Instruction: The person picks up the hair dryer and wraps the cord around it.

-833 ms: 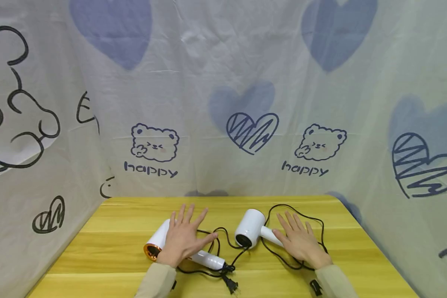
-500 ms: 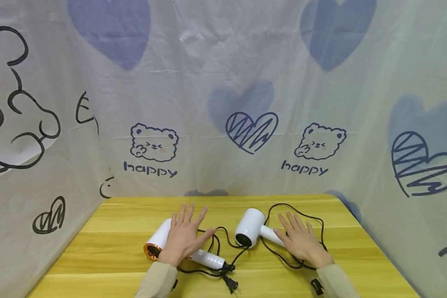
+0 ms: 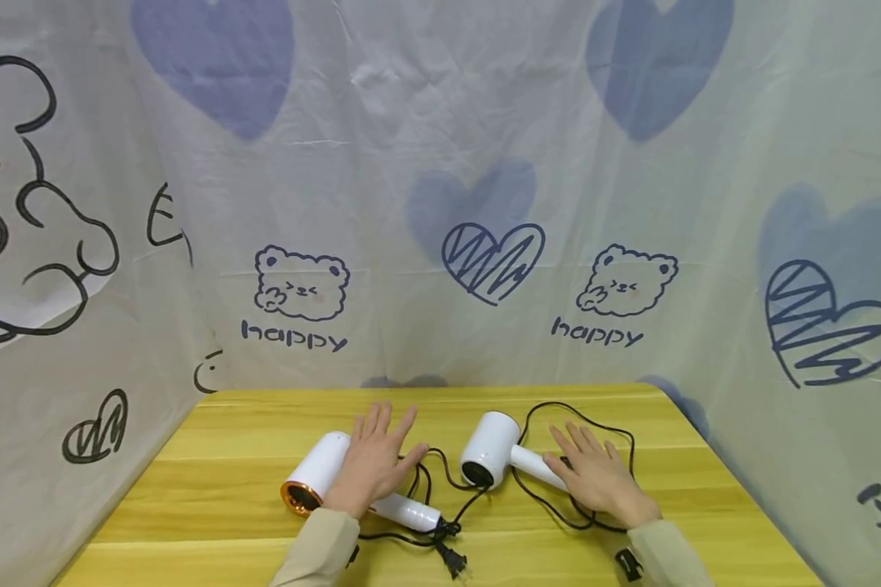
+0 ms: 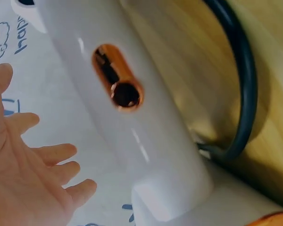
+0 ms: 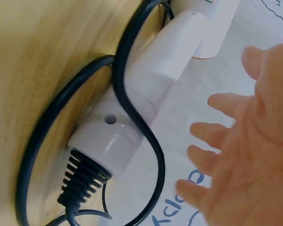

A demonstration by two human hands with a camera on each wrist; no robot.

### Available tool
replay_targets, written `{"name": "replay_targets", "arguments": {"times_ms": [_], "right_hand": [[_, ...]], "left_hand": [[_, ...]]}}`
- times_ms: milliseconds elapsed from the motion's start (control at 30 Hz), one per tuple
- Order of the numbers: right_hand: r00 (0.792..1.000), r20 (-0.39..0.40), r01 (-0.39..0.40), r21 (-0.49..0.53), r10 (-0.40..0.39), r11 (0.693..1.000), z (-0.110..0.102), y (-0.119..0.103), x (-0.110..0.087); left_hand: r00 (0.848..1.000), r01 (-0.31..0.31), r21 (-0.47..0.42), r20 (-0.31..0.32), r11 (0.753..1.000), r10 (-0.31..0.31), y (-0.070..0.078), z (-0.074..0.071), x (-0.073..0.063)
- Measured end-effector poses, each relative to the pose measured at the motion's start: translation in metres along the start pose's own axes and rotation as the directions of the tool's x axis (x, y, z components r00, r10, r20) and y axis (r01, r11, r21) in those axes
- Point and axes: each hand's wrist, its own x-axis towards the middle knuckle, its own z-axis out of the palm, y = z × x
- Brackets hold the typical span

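Two white hair dryers lie on the wooden table. The left hair dryer [image 3: 321,469] has a copper-coloured nozzle ring; my left hand [image 3: 370,466] is spread above it and hides part of it. In the left wrist view its handle shows a copper-rimmed switch [image 4: 118,80], apart from the hand's outstretched fingers. The right hair dryer [image 3: 493,444] has a dark mouth facing front. Over the end of its handle [image 5: 146,80] hovers my right hand [image 3: 604,479], fingers spread; the right wrist view shows space between them. Neither hand holds anything.
A black cord [image 3: 634,440] loops round the right handle, and more black cord runs between the dryers. Its plug [image 3: 451,561] lies near the front. Printed cloth [image 3: 396,326] hangs behind and at both sides of the table [image 3: 250,416].
My left hand has shifted slightly right above its hair dryer. The right hand has moved a touch lower and to the right. Both hair dryers stay where they lay.
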Motion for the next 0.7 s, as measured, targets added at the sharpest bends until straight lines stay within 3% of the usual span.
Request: {"name": "replay_targets", "arguments": {"times_ms": [167,367,567,700], "right_hand": [[0.997,-0.064,0.035,-0.018,-0.036,0.999,0.001,0.004,0.002],[0.999,-0.046,0.012,-0.019,-0.012,1.000,0.004,0.011,0.001],[0.999,0.028,-0.027,0.039,0.025,0.999,0.003,0.011,0.000],[0.997,0.059,-0.047,0.072,0.043,0.996,-0.001,0.012,0.000]], "left_hand": [[0.998,-0.032,-0.008,0.051,0.999,0.033,0.002,0.007,0.003],[0.979,-0.084,-0.045,0.184,0.995,0.091,0.008,0.014,0.006],[0.963,-0.037,-0.123,0.259,0.992,0.068,0.011,0.016,0.011],[0.954,-0.007,-0.222,0.291,0.975,0.073,0.017,0.018,0.019]]}}
